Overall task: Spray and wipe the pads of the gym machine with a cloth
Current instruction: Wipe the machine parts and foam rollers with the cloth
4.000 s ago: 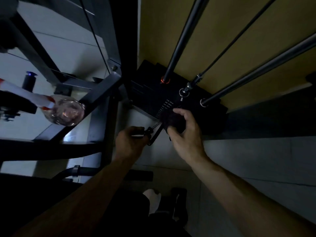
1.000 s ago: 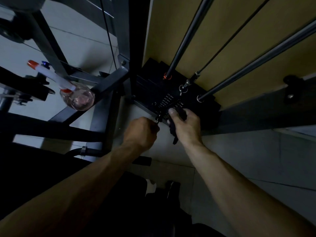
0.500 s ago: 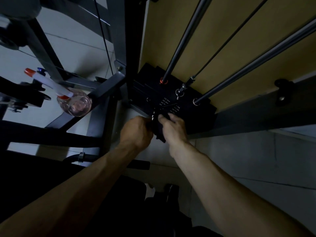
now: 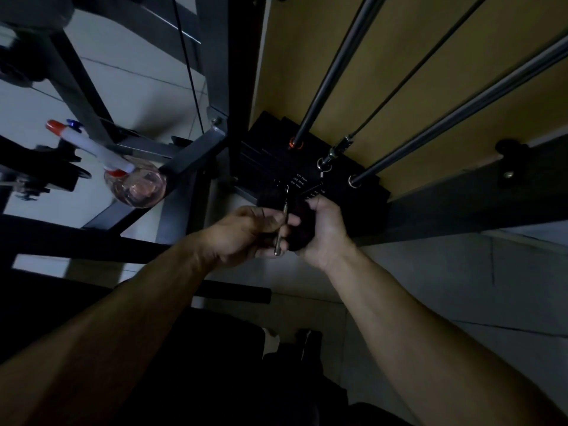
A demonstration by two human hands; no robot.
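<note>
Centrally, left hand (image 4: pixel 246 235) pinches metal pin (image 4: pixel 279 244); right hand (image 4: pixel 325 232) clenches dark cloth (image 4: pixel 299 238), just beside pin.

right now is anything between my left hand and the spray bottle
Yes: the machine's grey frame bars cross the line from the left hand to the spray bottle, and that hand grips a metal pin.
</note>
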